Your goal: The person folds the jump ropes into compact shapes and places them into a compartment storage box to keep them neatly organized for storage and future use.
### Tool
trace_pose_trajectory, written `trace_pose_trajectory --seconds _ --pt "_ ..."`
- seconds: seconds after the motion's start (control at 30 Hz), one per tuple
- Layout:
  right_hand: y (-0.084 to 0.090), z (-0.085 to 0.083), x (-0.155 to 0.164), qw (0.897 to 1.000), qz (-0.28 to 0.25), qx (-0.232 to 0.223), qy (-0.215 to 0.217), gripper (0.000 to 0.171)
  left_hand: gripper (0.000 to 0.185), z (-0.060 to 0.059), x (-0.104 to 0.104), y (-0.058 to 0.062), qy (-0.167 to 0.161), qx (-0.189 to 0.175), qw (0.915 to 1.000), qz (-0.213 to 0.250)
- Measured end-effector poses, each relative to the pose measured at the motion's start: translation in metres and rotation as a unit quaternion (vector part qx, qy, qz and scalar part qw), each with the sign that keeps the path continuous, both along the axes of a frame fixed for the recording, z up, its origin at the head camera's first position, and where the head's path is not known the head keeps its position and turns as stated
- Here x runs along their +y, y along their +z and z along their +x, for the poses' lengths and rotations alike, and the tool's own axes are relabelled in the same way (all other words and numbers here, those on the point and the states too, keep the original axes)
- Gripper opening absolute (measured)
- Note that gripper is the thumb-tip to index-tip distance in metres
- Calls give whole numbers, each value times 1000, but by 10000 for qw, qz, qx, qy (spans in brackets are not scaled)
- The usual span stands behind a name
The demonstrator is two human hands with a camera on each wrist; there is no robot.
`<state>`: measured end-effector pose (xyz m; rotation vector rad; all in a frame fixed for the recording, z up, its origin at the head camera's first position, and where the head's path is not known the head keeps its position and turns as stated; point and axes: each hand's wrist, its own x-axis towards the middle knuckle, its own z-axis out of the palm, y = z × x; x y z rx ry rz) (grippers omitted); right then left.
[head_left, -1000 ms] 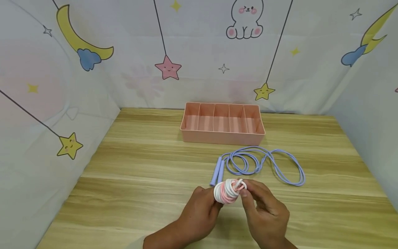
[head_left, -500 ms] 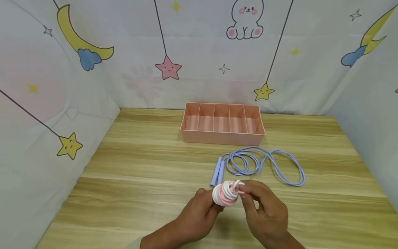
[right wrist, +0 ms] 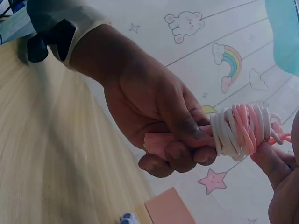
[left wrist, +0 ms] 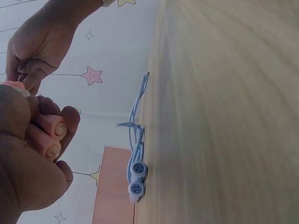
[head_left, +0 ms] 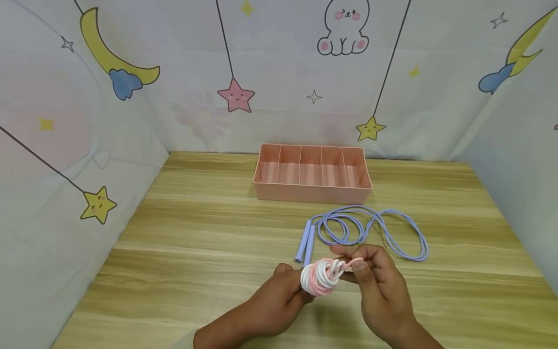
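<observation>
A pink and white skipping rope (head_left: 321, 277) is wound into a tight bundle around its pink handles (left wrist: 52, 136), held just above the table near the front. My left hand (head_left: 291, 287) grips the handles from the left, fingers curled round them (right wrist: 180, 151). On the bundle's right side, my right hand (head_left: 354, 265) pinches a pink strand that sticks out of the coil. In the right wrist view the coil (right wrist: 240, 128) sits beside my left fist, with a right fingertip (right wrist: 273, 165) under it.
A purple skipping rope (head_left: 370, 228) lies loosely looped just behind my hands, its two handles (head_left: 304, 242) side by side. A pink divided box (head_left: 311, 191) stands farther back at the centre. Printed cloth walls enclose the wooden table (head_left: 196, 242) on three sides.
My right hand has shifted from the top of the bundle to its right side, drawing a pink strand out to the right. The left hand and bundle have barely moved.
</observation>
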<state>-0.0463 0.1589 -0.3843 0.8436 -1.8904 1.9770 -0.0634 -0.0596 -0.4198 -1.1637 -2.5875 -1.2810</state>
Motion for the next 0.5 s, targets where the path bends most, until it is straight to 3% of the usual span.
trace_pose_trajectory --seconds 0.17,0.3,0.43,0.5 --pt "-1 -2 5 9984 467 123 -286 12 5 2 0 -2 -222 -218 9995 -50" --pt "0 -3 7 9969 547 -235 -519 17 5 4 4 -5 -404 38 9991 -113" --pt "3 -5 11 9959 438 -751 -258 15 8 4 6 -5 -313 154 9992 -190" --pt "3 -6 11 9956 343 -867 -87 13 14 4 5 -4 -238 -192 9993 -202"
